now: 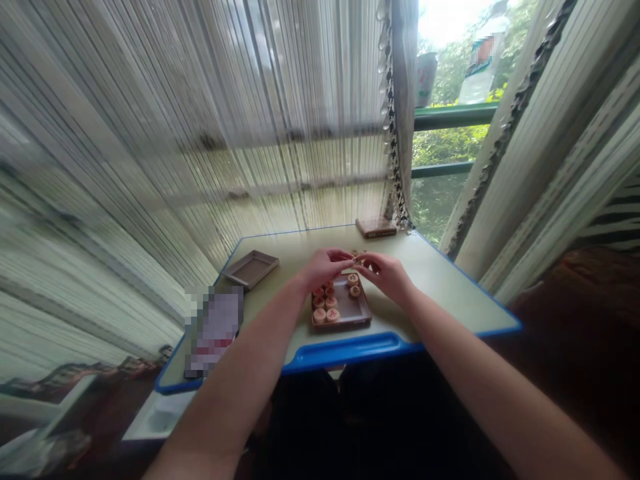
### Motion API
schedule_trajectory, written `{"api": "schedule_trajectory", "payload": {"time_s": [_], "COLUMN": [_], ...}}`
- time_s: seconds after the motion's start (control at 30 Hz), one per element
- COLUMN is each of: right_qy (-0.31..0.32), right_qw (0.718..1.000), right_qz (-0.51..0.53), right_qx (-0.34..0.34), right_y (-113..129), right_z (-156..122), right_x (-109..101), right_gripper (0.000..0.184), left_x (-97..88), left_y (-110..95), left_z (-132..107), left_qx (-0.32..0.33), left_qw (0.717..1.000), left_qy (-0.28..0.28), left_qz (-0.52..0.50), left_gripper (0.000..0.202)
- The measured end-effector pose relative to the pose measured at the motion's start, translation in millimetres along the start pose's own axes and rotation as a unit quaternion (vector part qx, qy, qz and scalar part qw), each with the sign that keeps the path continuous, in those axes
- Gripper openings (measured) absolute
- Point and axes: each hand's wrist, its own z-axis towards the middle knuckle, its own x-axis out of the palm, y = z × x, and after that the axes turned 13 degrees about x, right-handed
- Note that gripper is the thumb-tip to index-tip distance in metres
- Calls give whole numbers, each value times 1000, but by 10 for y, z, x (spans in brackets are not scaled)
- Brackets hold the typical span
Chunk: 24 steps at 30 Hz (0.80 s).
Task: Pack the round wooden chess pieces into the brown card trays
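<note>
An open tray (368,312) sits near the front of the table. Wooden Chinese chess pieces with red characters (332,315) line its left side, and pieces with dark characters (355,291) stand at its right. Over the tray's far edge my left hand (327,265) and my right hand (387,272) come together, fingertips nearly touching. Both pinch around small Chinese chess pieces (355,263), which the fingers partly cover. More pieces show just beyond the fingertips, too small to count.
The table (440,293) has a blue rim and a blue front ledge (350,348). An empty-looking tray lid (253,268) lies at the left, near a blurred-out phone-like slab (215,333). A flat brown box (376,227) lies at the back. String curtains (250,120) hang behind.
</note>
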Motion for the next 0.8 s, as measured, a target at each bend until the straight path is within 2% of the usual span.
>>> {"api": "schedule_trajectory", "payload": {"time_s": [0.13,0.23,0.33,0.5,0.8], "right_qy": [45,93,148,197,212], "right_qw": [997,993,985,975,970], "right_qz": [13,-6,-35,-66,-80], "right_qx": [54,73,76,79,84], "right_y": [0,0,13,41,39], "right_z": [-53,-92,-114,-119,-113], "right_x": [-23,-34,-55,-87,-81], "right_gripper": [24,25,25,26,29], "left_x": [-58,-127,-170,-160,-109], "left_y": [-7,-24,-46,-54,-22], "left_z": [-13,-28,-50,-89,-93], "left_qx": [32,53,75,84,82], "left_qw": [995,976,955,934,912], "left_qy": [22,36,82,171,214], "left_qz": [96,208,276,301,339], "left_gripper": [32,31,30,27,27]}}
